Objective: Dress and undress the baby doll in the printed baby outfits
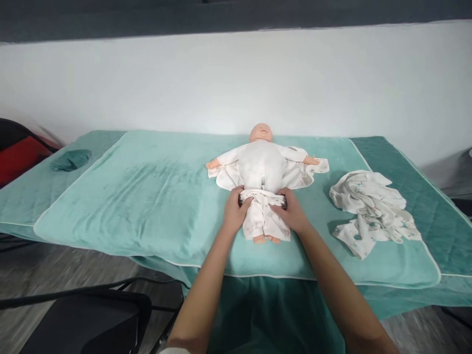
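Note:
A baby doll (261,164) with a white cloth body lies on its back, head toward the wall and arms spread. White printed baby pants (262,211) cover its legs, their waistband bunched around the thighs; the feet poke out below. My left hand (235,209) grips the waistband at its left side, thumb over the front. At the right side my right hand (290,209) holds the waistband the same way. Beneath the doll's torso and arms a white printed baby shirt (229,177) is spread out.
A crumpled heap of white printed baby clothes (372,206) lies to the right on the green bed cover (147,196). The bed has a face hole (71,160) at its left end. A white wall (236,83) stands behind, and a black chair (88,319) is at the lower left.

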Demonstrator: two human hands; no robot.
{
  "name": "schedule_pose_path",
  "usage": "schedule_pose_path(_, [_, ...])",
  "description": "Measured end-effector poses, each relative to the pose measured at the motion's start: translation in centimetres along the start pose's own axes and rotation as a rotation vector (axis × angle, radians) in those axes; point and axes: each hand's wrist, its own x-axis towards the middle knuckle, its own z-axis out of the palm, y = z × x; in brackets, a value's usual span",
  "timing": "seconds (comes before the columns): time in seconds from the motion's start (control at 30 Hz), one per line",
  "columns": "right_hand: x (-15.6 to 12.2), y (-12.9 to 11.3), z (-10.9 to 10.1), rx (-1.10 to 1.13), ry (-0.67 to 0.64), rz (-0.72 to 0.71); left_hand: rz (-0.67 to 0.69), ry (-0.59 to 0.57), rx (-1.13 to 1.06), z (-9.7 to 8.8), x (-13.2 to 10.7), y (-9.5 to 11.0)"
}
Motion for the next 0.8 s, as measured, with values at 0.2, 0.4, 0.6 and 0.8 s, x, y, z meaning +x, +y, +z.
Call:
schedule_pose_path(0.2, [1.1, 0.0, -0.2, 0.033, -0.022, 0.031, -0.027, -0.108, -0.084, -0.2, 0.8, 0.3])
schedule_pose_path(0.4, [4.1, 0.9, 0.1, 0.013, 0.032, 0.088, -0.009, -0.072, -0.050, 1.1, 3.7, -0.3])
schedule_pose_path(0.6, [4.6, 1.9, 0.7, 0.002, 0.087, 0.089, 0.051, -0.012, 0.057, 1.3, 3.8, -0.5])
schedule_pose_path(0.8, [4.2, 2.1, 0.8, 0.013, 0.119, 0.059, 0.098, -0.096, 0.104, 0.5, -0.4, 0.4])
